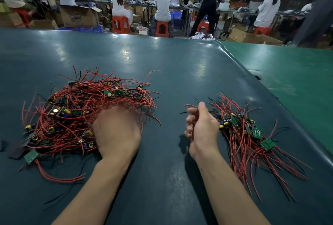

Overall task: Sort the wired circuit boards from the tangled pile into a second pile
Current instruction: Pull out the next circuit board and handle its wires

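Head camera: A dark green table (180,66) is seen from above, with two heaps of wired circuit boards laid out on it. The tangled pile (86,116), a broad knot of red and black wires with small green boards and blue and yellow parts caught in it, is spread over the left side of the table. The left hand (117,132) is laid knuckles-up on the near right edge of this pile, its fingertips buried among the wires; whether anything is gripped there cannot be told. The second pile (252,138), smaller and flatter, is set well apart on the right side of the table, its boards gathered in the middle and its wires fanned out toward the near edge. One board (256,132) in it is marked with handwritten white figures. The right hand (201,127) is held just beside the left edge of this pile, fingers curled, with thin red and black wire ends (189,106) pinched between thumb and forefinger. Beyond the table, workers are seated on red stools (120,24) at long benches, with cardboard boxes (79,16) stacked on the floor.
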Demonstrator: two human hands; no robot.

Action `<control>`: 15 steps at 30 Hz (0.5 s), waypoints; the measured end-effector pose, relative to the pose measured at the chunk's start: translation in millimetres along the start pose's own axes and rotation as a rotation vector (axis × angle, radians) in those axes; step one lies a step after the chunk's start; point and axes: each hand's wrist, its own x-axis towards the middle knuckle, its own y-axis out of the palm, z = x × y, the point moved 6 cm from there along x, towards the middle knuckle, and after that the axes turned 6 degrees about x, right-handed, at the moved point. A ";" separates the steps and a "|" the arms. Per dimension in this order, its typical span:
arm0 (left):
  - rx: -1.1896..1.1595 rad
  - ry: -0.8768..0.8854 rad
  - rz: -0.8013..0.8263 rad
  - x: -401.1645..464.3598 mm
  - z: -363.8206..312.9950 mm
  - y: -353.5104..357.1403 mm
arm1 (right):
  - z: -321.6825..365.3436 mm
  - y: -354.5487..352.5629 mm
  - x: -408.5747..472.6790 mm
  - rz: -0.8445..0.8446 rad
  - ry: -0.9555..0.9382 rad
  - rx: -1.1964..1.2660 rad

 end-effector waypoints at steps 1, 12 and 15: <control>0.034 0.013 0.000 0.6 0.2 0.1 | -0.2 0.0 0.0 0.003 0.000 -0.006; -0.054 -0.101 -0.205 4.2 9.9 -18.2 | 0.4 -1.5 0.0 0.003 -0.001 -0.054; 0.007 -0.129 -0.158 7.3 17.1 -13.5 | -0.1 -1.3 0.0 0.008 0.004 -0.053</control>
